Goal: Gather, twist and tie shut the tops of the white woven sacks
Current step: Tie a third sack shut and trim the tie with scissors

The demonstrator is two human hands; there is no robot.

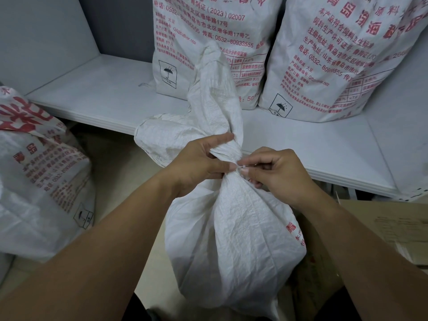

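- White woven sack [231,239] upright, centre, in front of grey platform [104,89].
- Left hand [199,163] grips its twisted neck [228,154].
- Right hand [278,174] pinches thin white tie [240,167] at neck.
- Printed sacks [208,42] on platform behind.

place: storeroom | evidence: printed feed sacks [342,54] on grey shelf [104,93], cardboard box [393,228]

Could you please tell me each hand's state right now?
Left hand: grips the gathered neck of the white woven sack.
Right hand: pinches a thin white tie there.
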